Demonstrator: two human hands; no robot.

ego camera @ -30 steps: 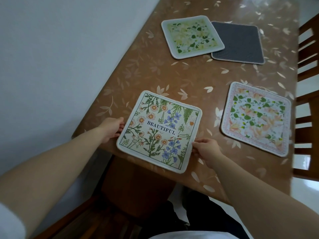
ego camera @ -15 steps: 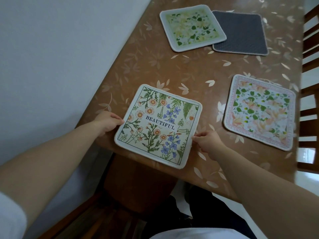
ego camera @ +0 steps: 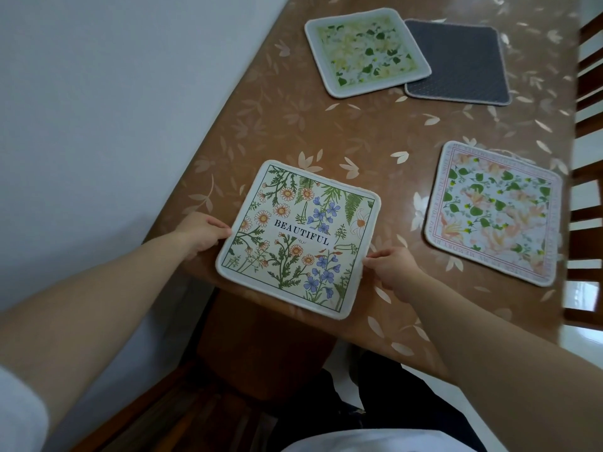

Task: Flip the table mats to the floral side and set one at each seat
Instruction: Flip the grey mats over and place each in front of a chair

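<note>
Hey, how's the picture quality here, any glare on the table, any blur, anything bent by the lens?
Head view: soft window glare sheens the table beside the pink floral mat; the right edge, chair slats included, smears with blur; the "BEAUTIFUL" mat reads sharp; wide-angle stretch swells both forearms.

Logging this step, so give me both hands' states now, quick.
Left hand: pinches the left edge of the BEAUTIFUL mat.
Right hand: pinches the same mat's right edge.
</note>
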